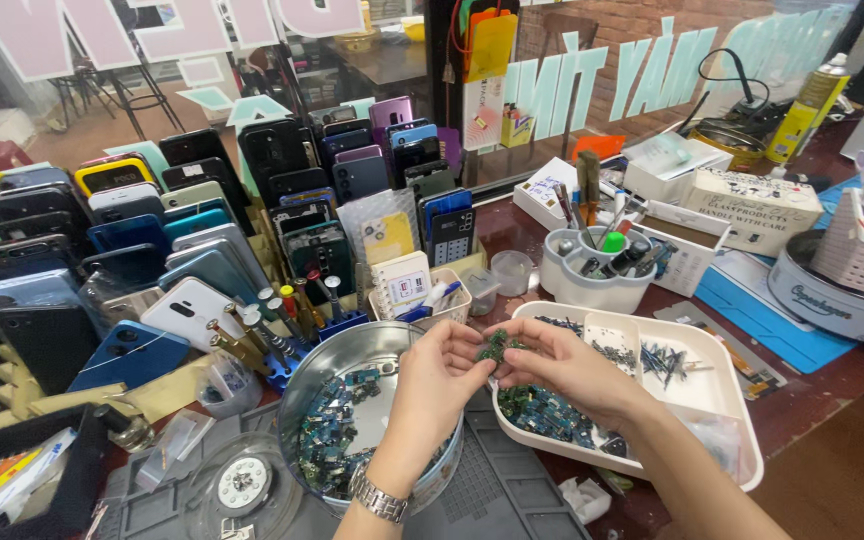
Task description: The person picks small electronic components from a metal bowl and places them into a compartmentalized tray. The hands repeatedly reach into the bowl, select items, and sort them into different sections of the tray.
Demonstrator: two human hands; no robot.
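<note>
Centrally, small green board (495, 346) pinched between both grips: left hand (439, 380) over metal bowl (352, 352), right hand (562, 365) over white tray (722, 390), wrists angled inward, fingertips meeting.

Lighting: bright, even daylight is coming through the window (652, 60) behind the bench. Glare: the metal bowl (352, 355) and the phones (182, 230) are catching pale highlights. Shadows: soft ones are falling under the hands, toward the viewer. Focus: the centre is staying sharp; the street outside is washing out. Distortion: wide-angle bending is stretching the edges, with the corners darkening slightly.
</note>
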